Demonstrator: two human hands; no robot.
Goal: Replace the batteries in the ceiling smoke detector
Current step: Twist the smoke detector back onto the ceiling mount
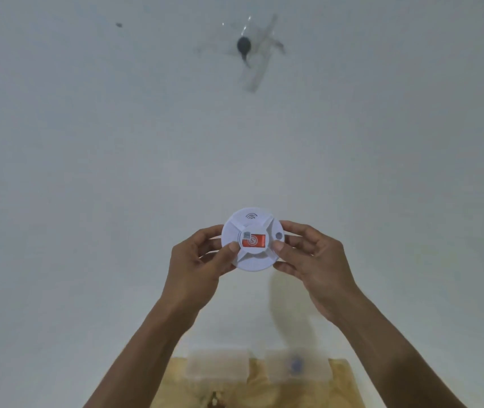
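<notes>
The round white smoke detector (252,254) is held up in front of the white ceiling, its face toward me. A red rectangular battery (254,240) with a grey snap end sits in the middle of it. My left hand (196,260) grips its left rim, thumb pressing beside the battery. My right hand (311,260) grips the right rim, thumb on the face near a small round button (278,235). Both forearms reach up from the bottom of the view.
A ceiling fan (245,47) spins overhead, blades blurred. A small dark spot (119,25) marks the ceiling at upper left. Two translucent plastic boxes (218,365) sit on a tan wooden surface (258,390) at the bottom edge.
</notes>
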